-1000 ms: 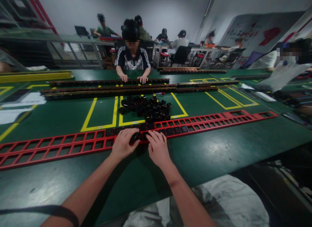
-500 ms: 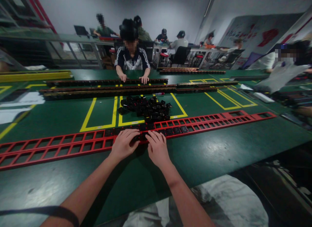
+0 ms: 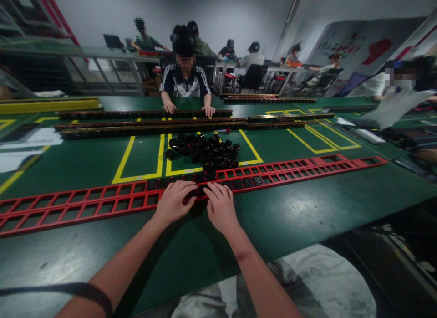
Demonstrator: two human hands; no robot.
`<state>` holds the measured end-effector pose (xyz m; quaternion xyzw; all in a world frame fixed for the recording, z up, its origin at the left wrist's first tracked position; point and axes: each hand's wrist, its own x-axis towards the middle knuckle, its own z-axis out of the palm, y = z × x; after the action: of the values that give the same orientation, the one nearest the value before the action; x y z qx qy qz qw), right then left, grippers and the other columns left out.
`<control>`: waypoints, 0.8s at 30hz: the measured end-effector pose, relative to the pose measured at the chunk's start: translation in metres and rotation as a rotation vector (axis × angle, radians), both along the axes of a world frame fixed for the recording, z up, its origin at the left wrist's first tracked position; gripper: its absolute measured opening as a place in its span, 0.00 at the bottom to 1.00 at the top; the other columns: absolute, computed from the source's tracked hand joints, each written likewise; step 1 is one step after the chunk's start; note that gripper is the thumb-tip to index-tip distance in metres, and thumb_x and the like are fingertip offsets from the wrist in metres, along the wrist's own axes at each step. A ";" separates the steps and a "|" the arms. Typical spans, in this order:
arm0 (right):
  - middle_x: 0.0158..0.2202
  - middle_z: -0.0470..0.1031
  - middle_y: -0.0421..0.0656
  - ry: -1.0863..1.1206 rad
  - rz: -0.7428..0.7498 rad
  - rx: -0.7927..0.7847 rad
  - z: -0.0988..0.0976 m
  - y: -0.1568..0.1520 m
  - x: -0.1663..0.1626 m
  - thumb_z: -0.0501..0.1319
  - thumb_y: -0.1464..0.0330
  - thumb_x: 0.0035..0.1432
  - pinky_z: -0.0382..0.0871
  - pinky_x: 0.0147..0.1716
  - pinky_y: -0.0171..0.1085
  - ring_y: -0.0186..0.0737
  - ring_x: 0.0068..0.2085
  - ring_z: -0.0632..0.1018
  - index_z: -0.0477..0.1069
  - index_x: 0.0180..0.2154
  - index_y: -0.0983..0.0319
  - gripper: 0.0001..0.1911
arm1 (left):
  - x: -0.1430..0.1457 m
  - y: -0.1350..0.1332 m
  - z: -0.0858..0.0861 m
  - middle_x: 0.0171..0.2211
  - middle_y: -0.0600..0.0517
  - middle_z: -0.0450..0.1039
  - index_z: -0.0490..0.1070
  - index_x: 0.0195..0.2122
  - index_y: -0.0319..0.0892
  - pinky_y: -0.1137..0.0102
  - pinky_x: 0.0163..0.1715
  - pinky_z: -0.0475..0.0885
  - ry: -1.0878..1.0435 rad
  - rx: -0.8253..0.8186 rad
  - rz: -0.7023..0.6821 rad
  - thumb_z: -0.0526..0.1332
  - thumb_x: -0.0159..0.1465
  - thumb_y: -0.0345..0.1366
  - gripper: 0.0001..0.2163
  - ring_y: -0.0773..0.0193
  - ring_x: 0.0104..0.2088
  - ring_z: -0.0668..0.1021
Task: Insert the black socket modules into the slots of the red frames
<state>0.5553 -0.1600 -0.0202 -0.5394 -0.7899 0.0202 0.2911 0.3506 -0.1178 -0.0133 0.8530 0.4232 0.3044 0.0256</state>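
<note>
The left hand (image 3: pixel 172 203) and the right hand (image 3: pixel 221 207) lie side by side on the near-middle stretch of a long red slotted frame (image 3: pixel 85 202), which runs from the near left to the far right across the green table (image 3: pixel 307 208). The fingertips of the 2 hands meet over a small black module (image 3: pixel 196 192) that sits in the frame between them. The fingers of each hand are bent down onto it, but it cannot be told whether they grip the piece or only press on it, since the knuckles hide the contact. Just to the right of the right hand, a few more black modules (image 3: pixel 248 182) are seated in the frame's slots, while the slots to the left of the left hand and further right are open. Just beyond the frame lies a loose pile of black modules (image 3: pixel 205 150), spread across a box marked in yellow tape (image 3: pixel 139 176). Farther off, 3 long dark strips (image 3: pixel 136 124) lie across the table, roughly parallel to the red frame. A person in a dark top with white sleeve stripes (image 3: pixel 186 83) sits at the far side (facing this way), with both hands resting on the farthest strip.
</note>
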 end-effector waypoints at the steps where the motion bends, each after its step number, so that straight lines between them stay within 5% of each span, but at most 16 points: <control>1: 0.64 0.69 0.45 -0.001 0.000 0.000 0.000 0.000 0.000 0.54 0.75 0.63 0.50 0.67 0.51 0.44 0.64 0.65 0.71 0.58 0.60 0.23 | 0.000 0.000 0.000 0.52 0.47 0.78 0.74 0.50 0.44 0.58 0.49 0.71 0.002 -0.006 0.001 0.60 0.66 0.35 0.12 0.54 0.51 0.77; 24: 0.63 0.70 0.47 -0.053 -0.020 0.051 -0.012 0.003 0.004 0.54 0.78 0.60 0.56 0.66 0.55 0.48 0.64 0.67 0.71 0.59 0.60 0.26 | 0.013 -0.007 -0.001 0.52 0.46 0.77 0.74 0.50 0.45 0.56 0.52 0.71 0.063 0.013 0.055 0.57 0.67 0.34 0.13 0.54 0.51 0.77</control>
<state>0.5591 -0.1572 -0.0319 -0.5401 -0.7920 -0.0174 0.2839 0.3640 -0.1249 -0.0143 0.8503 0.4452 0.2806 -0.0015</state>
